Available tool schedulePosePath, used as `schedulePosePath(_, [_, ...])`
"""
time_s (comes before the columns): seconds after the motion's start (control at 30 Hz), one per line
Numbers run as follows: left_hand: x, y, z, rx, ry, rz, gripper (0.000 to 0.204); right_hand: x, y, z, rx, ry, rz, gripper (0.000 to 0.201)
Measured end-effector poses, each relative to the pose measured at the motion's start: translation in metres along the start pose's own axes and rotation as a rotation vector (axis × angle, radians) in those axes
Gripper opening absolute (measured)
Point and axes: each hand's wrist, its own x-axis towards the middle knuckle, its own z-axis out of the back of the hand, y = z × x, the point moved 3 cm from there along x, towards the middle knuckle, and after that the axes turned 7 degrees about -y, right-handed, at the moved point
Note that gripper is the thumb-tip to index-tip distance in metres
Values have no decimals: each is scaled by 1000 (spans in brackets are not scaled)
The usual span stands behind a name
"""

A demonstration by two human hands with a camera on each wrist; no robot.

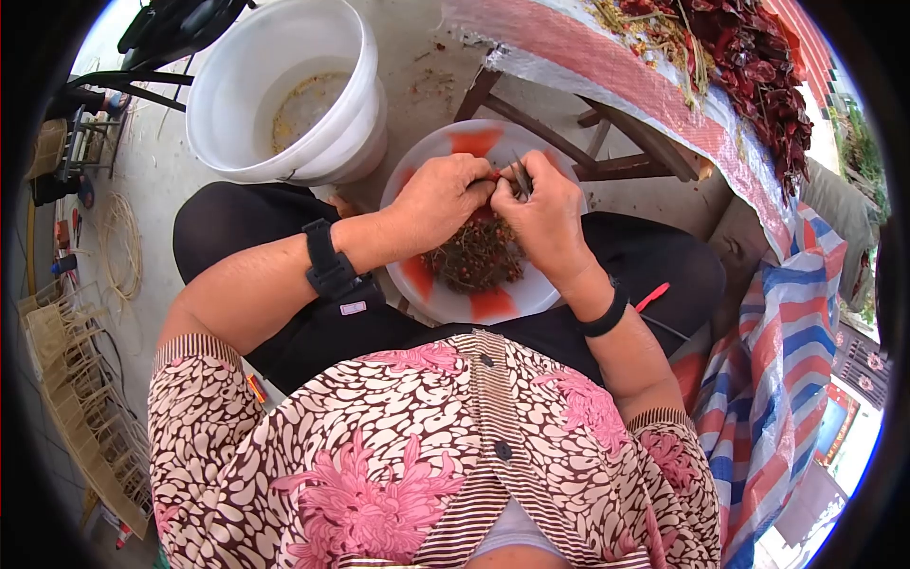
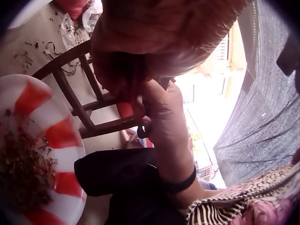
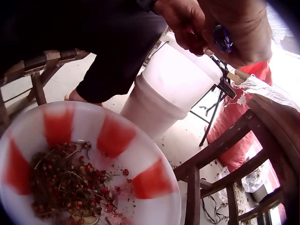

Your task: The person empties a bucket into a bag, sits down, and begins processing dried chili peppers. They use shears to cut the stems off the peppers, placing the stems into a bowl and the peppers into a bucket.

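Observation:
My left hand (image 1: pixel 445 204) pinches a small dark red piece (image 1: pixel 495 175), its fingertips meeting those of my right hand (image 1: pixel 548 213). The right hand is curled round small scissors (image 1: pixel 518 171), dark blades upward; a blue handle (image 3: pixel 222 39) shows in the right wrist view. Below both hands lies a white basin with red patches (image 3: pixel 159 206), holding a heap of thin stems and red bits (image 3: pixel 70 180). In the left wrist view the left hand (image 2: pixel 164 35) is dark and hides the piece; the right hand (image 2: pixel 161 105) is beyond it.
A white bucket (image 1: pixel 213 142) stands beyond the left knee. At the right, a striped cloth (image 1: pixel 569 47) carries dried red peppers (image 1: pixel 758 76) above a wooden stool (image 1: pixel 630 156). Striped sheeting (image 1: pixel 758 379) hangs right of the right knee. Woven racks (image 1: pixel 81 398) lie at the far left.

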Motion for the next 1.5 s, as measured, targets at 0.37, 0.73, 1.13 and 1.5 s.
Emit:
schedulePosePath(0.37, [-11,-8,5,-375,293,316,23,26,-48,26,106,162,-388,17])
schedulePosePath(0.73, [-2,-2,17,-572,197,324,21,4,-58,20,-470,575,-148,43])
schedulePosePath(1.13, [31,40,138,831,-674,142,74,-1,-75,23,-583,590,-99,37])
schedulePosePath(1.5, [27,45,84,732,-343,391,23,-6,-70,21,-579,609,-51,38])
